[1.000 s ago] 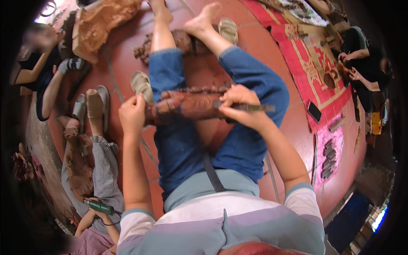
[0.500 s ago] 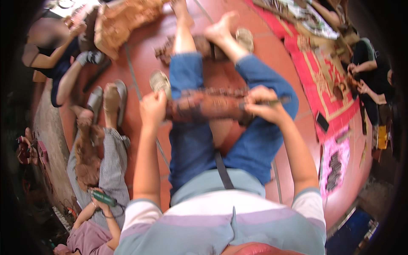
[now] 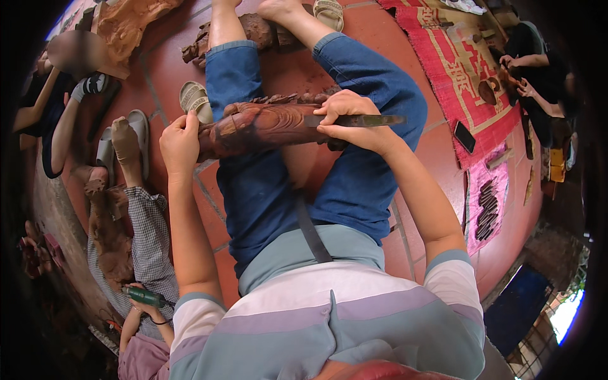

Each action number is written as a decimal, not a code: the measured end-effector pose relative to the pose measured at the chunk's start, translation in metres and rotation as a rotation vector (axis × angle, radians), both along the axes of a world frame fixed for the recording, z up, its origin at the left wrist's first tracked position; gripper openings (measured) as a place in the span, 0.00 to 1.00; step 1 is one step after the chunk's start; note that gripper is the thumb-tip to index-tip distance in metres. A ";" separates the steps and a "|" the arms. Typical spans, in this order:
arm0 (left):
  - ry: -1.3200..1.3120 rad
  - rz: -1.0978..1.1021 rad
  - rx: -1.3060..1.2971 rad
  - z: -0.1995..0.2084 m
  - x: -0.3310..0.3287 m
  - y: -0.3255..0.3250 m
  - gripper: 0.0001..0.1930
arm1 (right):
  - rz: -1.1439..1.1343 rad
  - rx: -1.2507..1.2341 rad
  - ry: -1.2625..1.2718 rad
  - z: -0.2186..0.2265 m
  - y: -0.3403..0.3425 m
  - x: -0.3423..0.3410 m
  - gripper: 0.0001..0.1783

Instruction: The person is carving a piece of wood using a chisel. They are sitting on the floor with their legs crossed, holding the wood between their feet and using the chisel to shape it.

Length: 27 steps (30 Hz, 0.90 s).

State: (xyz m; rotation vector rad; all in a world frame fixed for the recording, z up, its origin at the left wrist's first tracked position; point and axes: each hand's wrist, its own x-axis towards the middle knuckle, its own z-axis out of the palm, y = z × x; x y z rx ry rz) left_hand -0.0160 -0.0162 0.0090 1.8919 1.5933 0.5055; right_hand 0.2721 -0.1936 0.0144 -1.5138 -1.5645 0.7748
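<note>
A reddish-brown carved wooden piece (image 3: 266,126) lies crosswise over my legs, with ridged carving along its far edge and ringed grain on its smooth face. My left hand (image 3: 180,142) is closed around its left end. In my right hand (image 3: 354,120), a flat, dark steel chisel-like tool (image 3: 380,120) is gripped near the carving's right end. One end of the tool reaches over the wood, and the other sticks out to the right past my knuckles. My right fingers partly cover the wood's right end.
Another dark carving (image 3: 256,31) lies beyond my knees, near beige sandals (image 3: 196,100). At left a person holds a green power tool (image 3: 144,296) by a wooden figure (image 3: 114,250). At right are a red mat (image 3: 437,69), a phone (image 3: 464,136) and dark tools (image 3: 487,212) on pink cloth.
The whole view has shifted, so the carving and my hands appear farther left and higher. The carving now slants slightly, right end up. Both hands keep their holds.
</note>
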 end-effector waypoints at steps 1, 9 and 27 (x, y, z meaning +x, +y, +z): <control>-0.009 0.007 -0.011 0.000 0.000 0.000 0.19 | -0.003 -0.017 0.021 -0.004 -0.003 0.007 0.05; -0.003 0.015 -0.010 0.001 0.000 -0.001 0.19 | 0.031 0.071 -0.050 0.004 0.008 -0.005 0.05; 0.007 0.008 -0.053 0.003 0.000 0.002 0.19 | -0.173 0.113 -0.072 0.001 -0.016 -0.019 0.07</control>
